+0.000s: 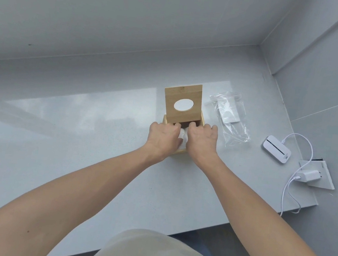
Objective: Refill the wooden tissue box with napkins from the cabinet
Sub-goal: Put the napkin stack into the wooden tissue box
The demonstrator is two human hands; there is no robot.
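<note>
A square wooden tissue box [202, 119] stands on the grey counter, its lid [184, 94] with an oval hole tilted up at the back. White napkins [183, 138] lie inside the box, only a small patch showing between my hands. My left hand [162, 136] and my right hand [201, 140] both reach over the box's front half, fingers curled down onto the napkins inside it. Most of the box's inside is hidden by my hands.
An empty clear plastic bag [232, 117] lies just right of the box. Further right sit a small white device [276, 149] with a white cable [291, 185] and a charger [309, 175] in a wall-plate socket. The counter edge [194, 228] runs close to my body.
</note>
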